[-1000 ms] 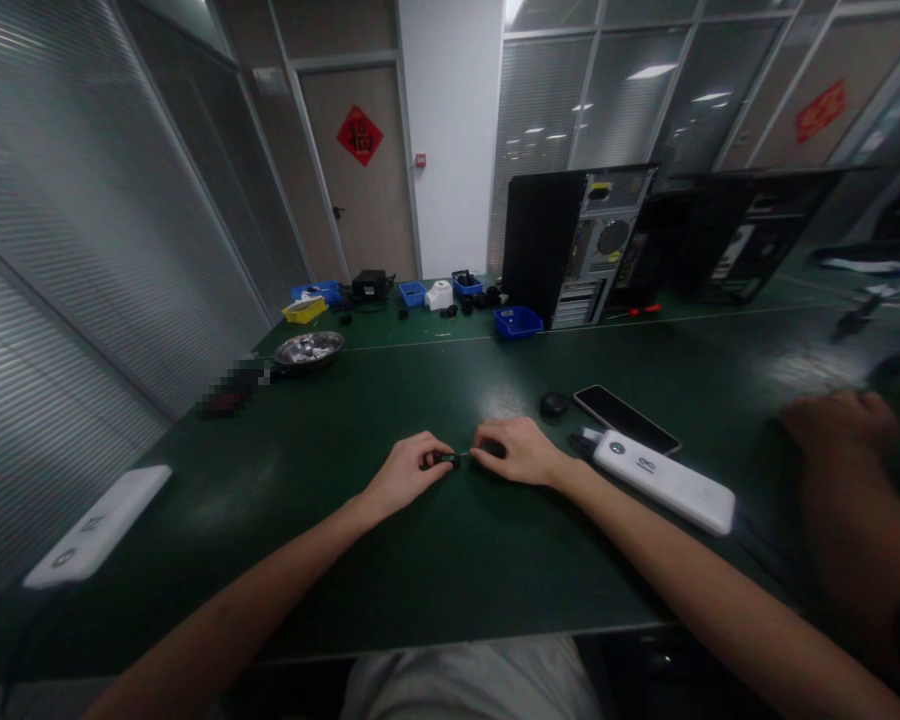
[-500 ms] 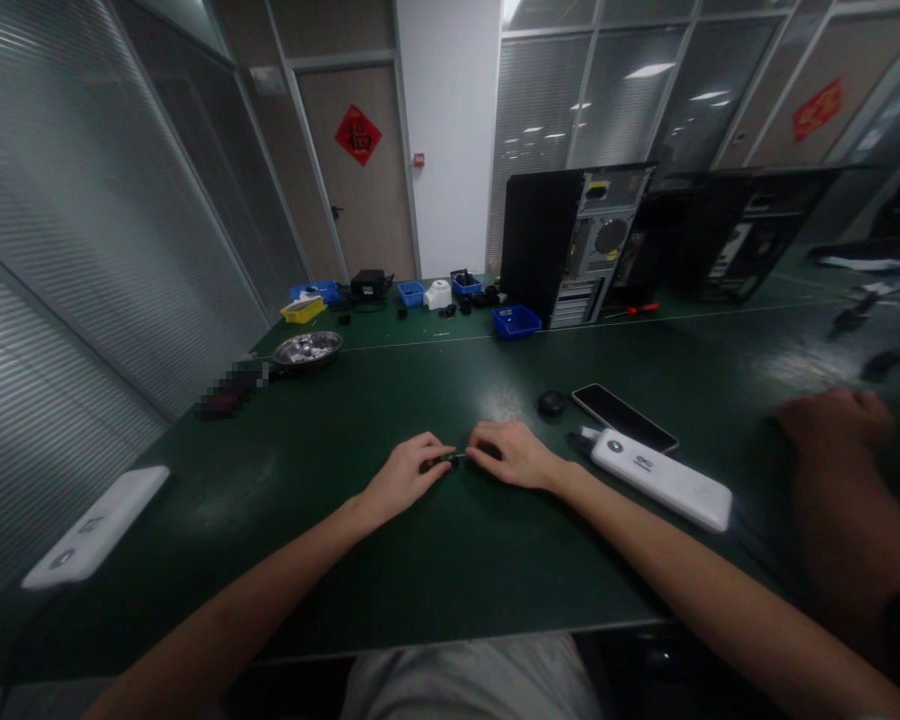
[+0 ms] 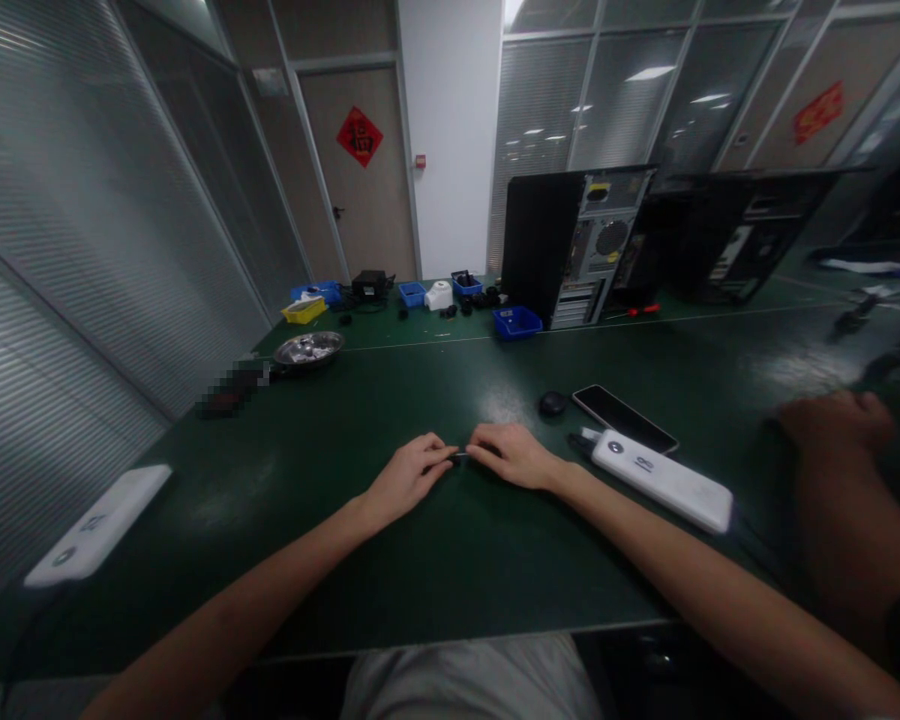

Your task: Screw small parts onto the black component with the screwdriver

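Observation:
Above the middle of the green table point(image 3: 390, 590), my left hand point(image 3: 412, 472) is closed in a pinch on a small dark part point(image 3: 457, 460), mostly hidden by the fingers. My right hand point(image 3: 516, 455) is curled close beside it, palm down. From its fingertips a thin metal shaft point(image 3: 461, 454), like a screwdriver's, reaches across to the left fingertips. The rest of that tool is covered by the right hand. A narrow gap separates the two hands. Just beyond my right hand sits a round black object point(image 3: 552, 403).
A phone point(image 3: 624, 418) and a white power bank point(image 3: 661, 480) with a cable lie right; another white power bank point(image 3: 99, 525) lies left. Farther back are a metal dish point(image 3: 309, 350), a blue bin point(image 3: 517, 322) and computer cases point(image 3: 544, 250). Another person's hand point(image 3: 840, 420) rests at right.
The dark part between my left fingers showed more before; now the fingers cover most of it. Both hands stay nearly in place. Part of another hand now shows at the far right edge.

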Demonstrator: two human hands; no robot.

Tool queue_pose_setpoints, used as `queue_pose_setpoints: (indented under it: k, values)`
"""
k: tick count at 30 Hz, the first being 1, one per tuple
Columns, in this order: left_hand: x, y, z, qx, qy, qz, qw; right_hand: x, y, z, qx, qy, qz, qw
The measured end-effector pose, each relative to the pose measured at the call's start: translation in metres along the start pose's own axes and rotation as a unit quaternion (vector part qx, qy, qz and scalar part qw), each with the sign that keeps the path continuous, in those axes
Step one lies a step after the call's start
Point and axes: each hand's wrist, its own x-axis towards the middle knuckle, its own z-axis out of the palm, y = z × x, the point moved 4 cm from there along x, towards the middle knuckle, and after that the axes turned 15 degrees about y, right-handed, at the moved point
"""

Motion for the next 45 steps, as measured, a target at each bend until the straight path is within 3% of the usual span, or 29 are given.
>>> queue_pose_setpoints:
  k: [12, 30, 39, 45]
  values:
    - [-0.001, 0.007, -0.002, 0.018, -0.008, 0.003, 1.000, 0.000, -0.014, 0.004, -0.011, -0.005, -0.002, 1.000]
    - [0.003, 0.005, 0.013, 0.138, -0.055, 0.020, 0.989, 0.004, -0.003, -0.010, -0.058, -0.024, 0.005, 0.998]
    - [-0.001, 0.012, 0.001, 0.040, -0.049, -0.033, 0.997, 0.003, 0.014, -0.012, -0.118, -0.002, 0.068, 0.991]
    - [0.007, 0.020, 0.007, 0.013, -0.018, -0.012, 1.000, 0.004, 0.018, -0.002, -0.132, 0.031, 0.120, 0.984]
